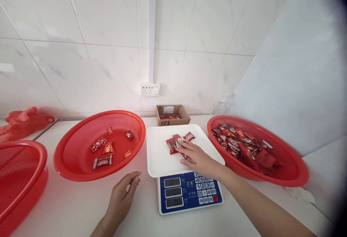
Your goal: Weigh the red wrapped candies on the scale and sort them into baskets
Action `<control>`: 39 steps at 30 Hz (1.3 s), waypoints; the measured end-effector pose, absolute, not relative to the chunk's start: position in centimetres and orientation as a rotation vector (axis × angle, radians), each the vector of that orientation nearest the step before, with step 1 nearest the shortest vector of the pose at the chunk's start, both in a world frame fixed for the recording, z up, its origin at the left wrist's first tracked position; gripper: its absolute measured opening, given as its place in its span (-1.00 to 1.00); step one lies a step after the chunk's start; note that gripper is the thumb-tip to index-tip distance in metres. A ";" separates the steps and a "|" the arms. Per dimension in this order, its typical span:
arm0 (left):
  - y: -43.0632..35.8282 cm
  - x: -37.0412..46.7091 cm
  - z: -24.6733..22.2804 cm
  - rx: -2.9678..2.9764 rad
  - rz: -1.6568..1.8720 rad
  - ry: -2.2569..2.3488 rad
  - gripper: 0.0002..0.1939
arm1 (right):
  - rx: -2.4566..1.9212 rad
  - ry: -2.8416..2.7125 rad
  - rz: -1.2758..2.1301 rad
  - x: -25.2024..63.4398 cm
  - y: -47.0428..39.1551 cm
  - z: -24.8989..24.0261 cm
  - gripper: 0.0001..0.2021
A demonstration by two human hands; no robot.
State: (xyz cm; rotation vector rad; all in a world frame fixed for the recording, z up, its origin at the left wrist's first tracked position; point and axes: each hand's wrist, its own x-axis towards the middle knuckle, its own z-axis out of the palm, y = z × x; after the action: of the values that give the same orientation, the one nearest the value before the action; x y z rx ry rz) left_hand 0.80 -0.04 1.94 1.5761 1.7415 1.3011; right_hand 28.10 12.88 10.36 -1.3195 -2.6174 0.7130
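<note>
A white weighing tray (158,161) sits on a blue scale (189,193) with a lit display. Several red candy packets (171,145) lie in a small pile on the tray. Over that pile, my right hand (196,157) rests with its fingers spread, touching the packets; their undersides are hidden. My left hand (123,195) hovers left of the scale with fingers curled and the thumb close to the fingertips; whether anything small is between them is hidden. Beyond it, a red basket (66,157) holds several loose packets.
On the right stands a red basket (295,172) heaped with packets. A small cardboard box (173,122) with packets is behind the tray. Another red basket (24,190) and a red plastic bag (25,121) are at the left. A clear bottle (220,107) lies near the wall.
</note>
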 end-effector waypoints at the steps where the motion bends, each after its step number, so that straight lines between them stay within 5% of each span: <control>1: 0.0 0.8 1.9 1.575 1.294 1.741 -0.71 | -1.311 -2.616 0.694 28.2 12.9 10.3 -0.51; 15: 0.1 0.7 1.7 1.626 1.327 1.756 -0.70 | -1.723 -2.178 0.390 37.3 16.3 11.0 -0.52; 27: 0.4 0.3 1.0 1.581 1.291 1.770 -0.67 | -2.121 -2.250 0.663 44.4 19.4 8.8 -0.39; 36: 0.2 0.3 1.2 1.575 1.272 1.762 -0.68 | -2.056 -2.087 0.592 44.3 18.5 9.7 -0.82; 39: 0.3 0.4 1.2 1.547 1.291 1.751 -0.68 | -2.067 -1.947 0.440 44.6 18.4 10.9 -0.82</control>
State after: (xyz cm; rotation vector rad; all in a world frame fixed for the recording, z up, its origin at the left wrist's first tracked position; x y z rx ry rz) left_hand 0.41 0.28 1.21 1.5475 1.7508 1.2908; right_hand 44.55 18.42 10.88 -2.0674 -1.9470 0.4402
